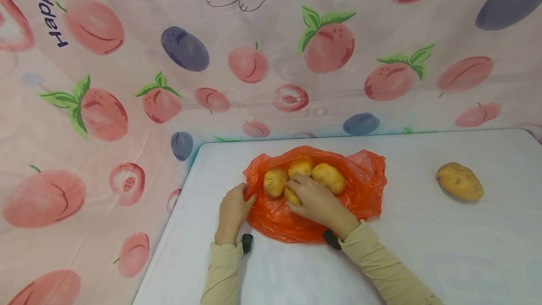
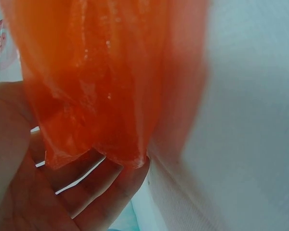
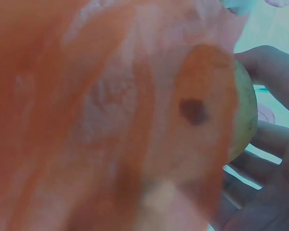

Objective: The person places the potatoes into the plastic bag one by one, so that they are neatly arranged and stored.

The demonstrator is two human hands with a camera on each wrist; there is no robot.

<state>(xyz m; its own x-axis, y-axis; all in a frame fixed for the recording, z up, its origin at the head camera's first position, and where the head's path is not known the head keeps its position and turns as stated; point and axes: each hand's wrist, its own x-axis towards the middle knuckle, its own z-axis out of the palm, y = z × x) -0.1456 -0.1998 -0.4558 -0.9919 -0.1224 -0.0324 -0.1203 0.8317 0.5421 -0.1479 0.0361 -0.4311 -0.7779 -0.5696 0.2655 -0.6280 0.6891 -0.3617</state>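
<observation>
A crumpled red plastic bag [image 1: 271,222] lies spread on the white table with its mouth facing up. Three potatoes sit in it: one on the left [image 1: 274,182], one at the back [image 1: 301,165] and one on the right [image 1: 328,179]. Among them my right hand [image 1: 317,204] grips another potato [image 1: 292,196], mostly covered by the fingers. The right wrist view shows this potato [image 3: 245,113] between thumb and fingers, partly behind the bag's film. With my left hand [image 1: 234,210] I hold the bag's left edge; the film [image 2: 101,86] hangs before the fingers [image 2: 118,192].
A single potato [image 1: 459,181] lies on the table [image 1: 423,248] to the right of the bag. Behind and to the left hangs a pink cloth [image 1: 262,27] printed with fruit. A dark wrist camera [image 1: 247,243] is strapped at the left cuff.
</observation>
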